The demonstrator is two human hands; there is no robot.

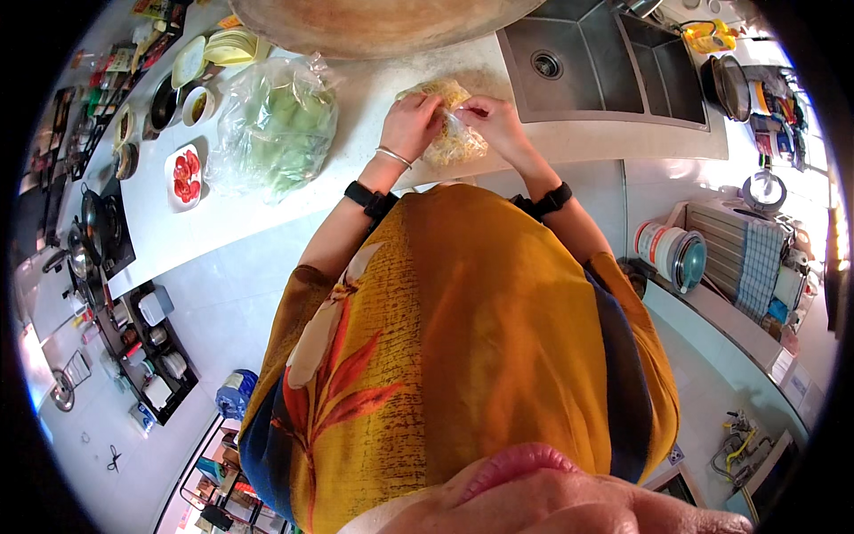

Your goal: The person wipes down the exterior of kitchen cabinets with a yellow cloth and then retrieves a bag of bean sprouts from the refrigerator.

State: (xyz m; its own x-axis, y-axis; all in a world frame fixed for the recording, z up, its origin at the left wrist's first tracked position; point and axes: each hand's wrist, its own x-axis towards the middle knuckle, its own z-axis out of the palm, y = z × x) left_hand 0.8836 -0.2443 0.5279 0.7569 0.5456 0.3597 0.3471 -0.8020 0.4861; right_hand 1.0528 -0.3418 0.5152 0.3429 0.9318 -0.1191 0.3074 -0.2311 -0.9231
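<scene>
A clear plastic bag of thin yellowish strands, perhaps noodles or sprouts [460,143], lies near the front edge of the pale countertop [363,133]. My left hand [415,121], with a bangle at the wrist, pinches the bag from the left side. From the right, my right hand [490,123] grips the same bag between thumb and fingers, close to the left one. Which part of the bag each holds is partly hidden by the fingers. Left of my hands sits a large clear bag of green vegetables [287,127].
A big round wooden board [393,27] lies beyond my hands. The steel double sink [574,87] is at the right. At the left are a white dish of sliced tomatoes [175,193], a small bowl of sauce [208,107], stacked yellow plates [233,50] and a stove [120,233].
</scene>
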